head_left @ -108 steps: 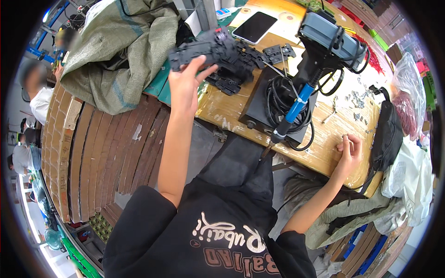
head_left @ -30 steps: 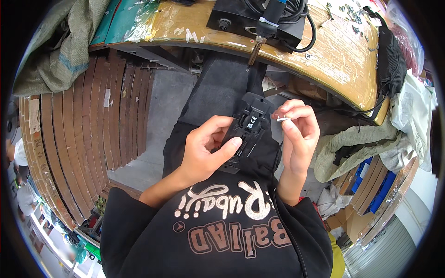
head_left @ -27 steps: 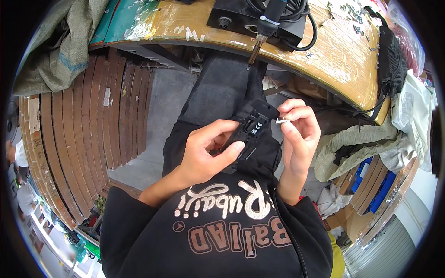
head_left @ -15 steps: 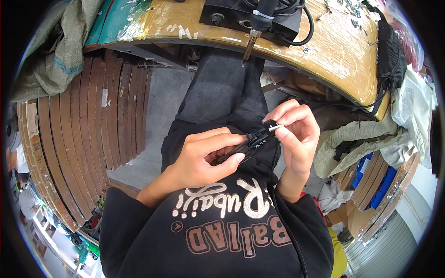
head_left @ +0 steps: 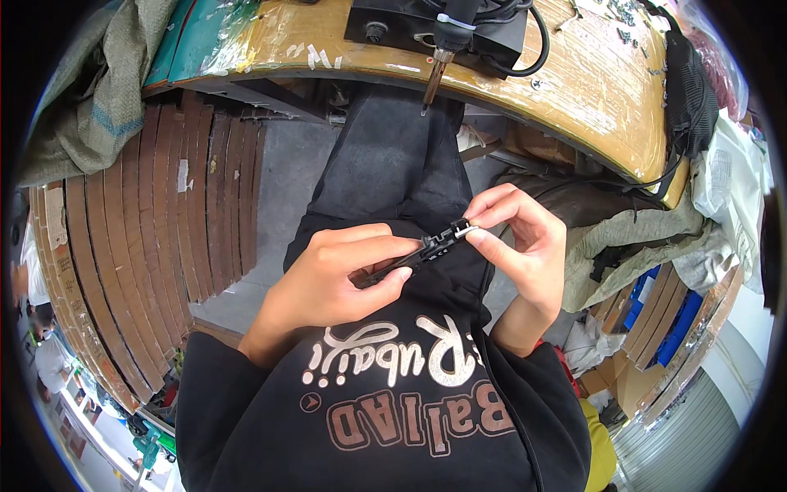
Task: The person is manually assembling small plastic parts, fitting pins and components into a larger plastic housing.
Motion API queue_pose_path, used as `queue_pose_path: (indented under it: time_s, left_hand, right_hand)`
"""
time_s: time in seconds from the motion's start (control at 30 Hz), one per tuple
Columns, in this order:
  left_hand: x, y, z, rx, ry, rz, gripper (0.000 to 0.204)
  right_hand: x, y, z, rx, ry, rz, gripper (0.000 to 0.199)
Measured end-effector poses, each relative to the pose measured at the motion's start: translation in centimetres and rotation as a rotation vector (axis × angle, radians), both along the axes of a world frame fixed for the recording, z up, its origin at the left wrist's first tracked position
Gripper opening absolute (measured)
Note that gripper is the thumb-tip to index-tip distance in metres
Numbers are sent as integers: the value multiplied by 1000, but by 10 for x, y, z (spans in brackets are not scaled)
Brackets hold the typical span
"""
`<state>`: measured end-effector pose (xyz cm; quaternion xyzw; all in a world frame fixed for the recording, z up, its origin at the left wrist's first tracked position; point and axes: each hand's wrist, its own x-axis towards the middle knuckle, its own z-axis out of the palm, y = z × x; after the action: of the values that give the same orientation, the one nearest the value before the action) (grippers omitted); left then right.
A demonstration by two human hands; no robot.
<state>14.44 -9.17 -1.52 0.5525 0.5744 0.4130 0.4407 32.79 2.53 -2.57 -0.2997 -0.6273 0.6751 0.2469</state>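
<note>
Over my lap, my left hand (head_left: 324, 275) is closed around one end of a slim black plastic part (head_left: 433, 249), thumb on the near side and fingers on the far side. Notches and small raised tabs run along its upper edge. My right hand (head_left: 525, 242) pinches the other end between thumb and fingertips, where a small whitish pin-like piece (head_left: 466, 232) sticks out along the part. Whether that piece is fixed to the black part I cannot tell. The left palm hides the part's lower end.
Ahead is a worktable (head_left: 590, 98) with a curved edge and scattered small bits. A black box (head_left: 398, 29) stands on it. A soldering-iron-like tool (head_left: 437, 74) points down past the edge. Stacked brown cardboard (head_left: 164, 221) is at left, a grey-green cloth (head_left: 607, 246) at right.
The black part has tilted and shifted slightly left, so its printed face shows less. Both hands moved with it, still gripping its two ends.
</note>
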Motion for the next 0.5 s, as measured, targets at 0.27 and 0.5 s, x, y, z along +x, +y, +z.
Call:
queue_pose_path:
  time_s: [0.27,0.5]
  left_hand:
    - [-3,0,-3,10,75,-52,22]
    - [-3,1,-6,70,112,-39,23]
  right_hand:
    - [-2,-2,-3,28,-101,12,9]
    - [-4,-5,-4,4,-87,-40,10]
